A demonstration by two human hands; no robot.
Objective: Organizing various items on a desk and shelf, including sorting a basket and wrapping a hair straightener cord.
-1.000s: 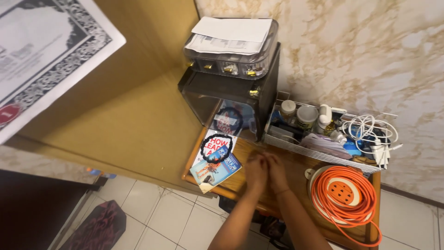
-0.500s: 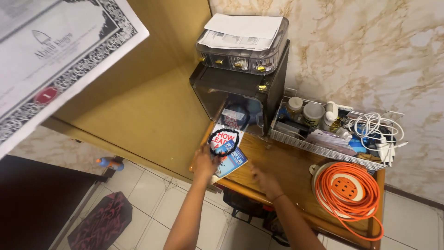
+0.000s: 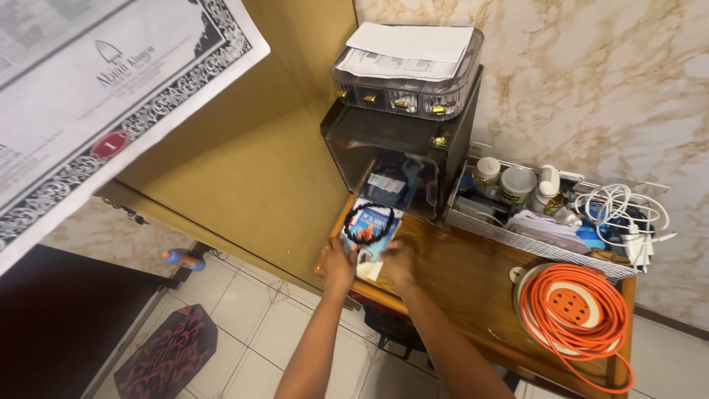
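Note:
Two thin books lie stacked at the left end of a small wooden table, a black beaded ring resting on top of them. My left hand grips the stack's left edge. My right hand holds its right edge. Both hands close around the books from the near side.
Behind the books stands a dark clear-fronted box topped by a clear drawer case with papers. A wire basket holds jars, bottles and white cables. An orange cable reel sits at right. A bordered certificate hangs upper left.
My hands went from clasped together at the table's middle to the books; the left reached them first, then the right joined. The fanned books are now squared into one stack.

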